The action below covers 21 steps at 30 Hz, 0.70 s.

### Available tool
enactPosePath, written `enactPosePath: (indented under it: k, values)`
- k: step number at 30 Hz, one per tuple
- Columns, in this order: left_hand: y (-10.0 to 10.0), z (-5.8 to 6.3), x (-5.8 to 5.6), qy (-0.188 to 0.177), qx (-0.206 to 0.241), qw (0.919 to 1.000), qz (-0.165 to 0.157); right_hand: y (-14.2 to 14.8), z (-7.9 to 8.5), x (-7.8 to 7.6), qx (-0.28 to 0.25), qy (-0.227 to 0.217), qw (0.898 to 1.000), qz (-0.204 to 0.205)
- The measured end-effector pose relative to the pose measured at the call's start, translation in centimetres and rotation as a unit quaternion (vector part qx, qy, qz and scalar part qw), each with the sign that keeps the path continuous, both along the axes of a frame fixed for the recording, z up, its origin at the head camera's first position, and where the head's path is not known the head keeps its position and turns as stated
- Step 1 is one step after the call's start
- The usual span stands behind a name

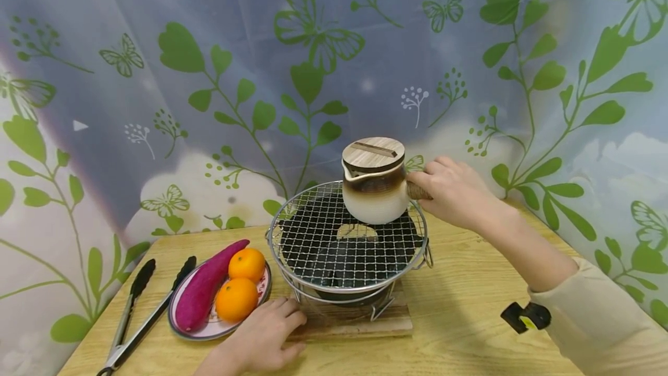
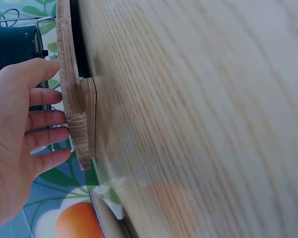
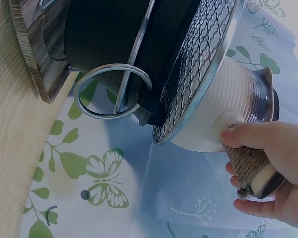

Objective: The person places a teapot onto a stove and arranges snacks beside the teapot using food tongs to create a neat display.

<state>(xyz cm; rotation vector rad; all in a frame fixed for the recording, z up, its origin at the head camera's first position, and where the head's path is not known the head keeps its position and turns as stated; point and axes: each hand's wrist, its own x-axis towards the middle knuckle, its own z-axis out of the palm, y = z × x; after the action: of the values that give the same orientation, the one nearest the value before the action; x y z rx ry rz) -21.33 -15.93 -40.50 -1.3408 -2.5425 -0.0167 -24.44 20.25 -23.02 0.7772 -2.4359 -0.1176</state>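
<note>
A brown-and-cream ceramic teapot with a wooden lid is at the back right of a round wire grill mesh. My right hand grips its rope-wrapped side handle, thumb along the top in the right wrist view. The pot's base meets or nearly meets the mesh; I cannot tell which. Beneath the mesh is a black stove on a wooden board. My left hand lies by the board's front left corner, fingers extended, fingertips at its edge in the left wrist view.
An oval plate at the left carries a purple sweet potato and two oranges. Metal tongs with black tips lie spread left of it. A patterned curtain hangs behind the wooden table.
</note>
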Motion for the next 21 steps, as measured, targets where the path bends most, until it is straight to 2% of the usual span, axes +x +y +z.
enactPosePath:
  k: [5, 10, 17, 21]
  values:
    - [0.0, -0.2, -0.1, 0.006, 0.005, 1.0000, -0.005, -0.1, 0.2, 0.0, 0.026, 0.009, 0.999, -0.017]
    - [0.1, -0.2, -0.2, 0.012, 0.006, 0.9999, -0.005, -0.2, 0.2, 0.1, 0.036, 0.032, 0.999, -0.013]
    - [0.1, -0.3, -0.2, 0.009, 0.003, 0.9999, -0.005, 0.1, -0.4, -0.2, 0.032, 0.115, 0.992, 0.031]
    - [0.1, -0.2, -0.2, 0.008, 0.001, 1.0000, -0.005, 0.4, -0.7, -0.3, 0.019, 0.142, 0.988, 0.056]
